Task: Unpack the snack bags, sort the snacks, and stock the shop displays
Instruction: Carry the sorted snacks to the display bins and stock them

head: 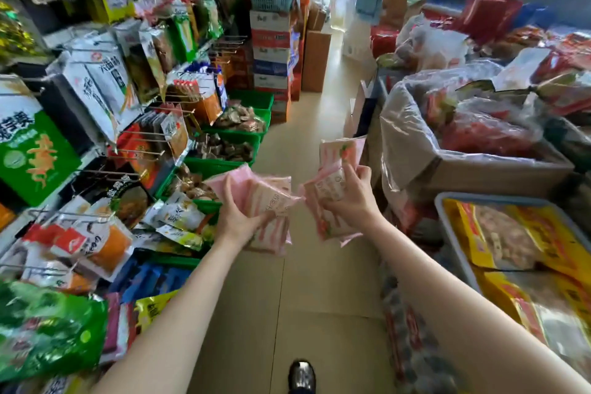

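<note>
Both my hands are raised over the shop aisle, each with a bundle of pink and white snack packets. My left hand (238, 217) grips one stack of pink packets (267, 201) from below, fingers curled round it. My right hand (353, 198) holds a second stack of pink packets (332, 182) fanned upward. The two stacks almost touch at the middle. On my left a peg rack (134, 134) hangs full of snack bags, with green baskets (220, 166) of wrapped sweets beneath it.
A cardboard box lined with clear plastic (463, 163) holds red snack bags on the right. A grey tray (447, 224) with yellow packets sits nearer me. Stacked cartons (271, 54) stand at the aisle's far end. My shoe (301, 376) is on the tiled floor.
</note>
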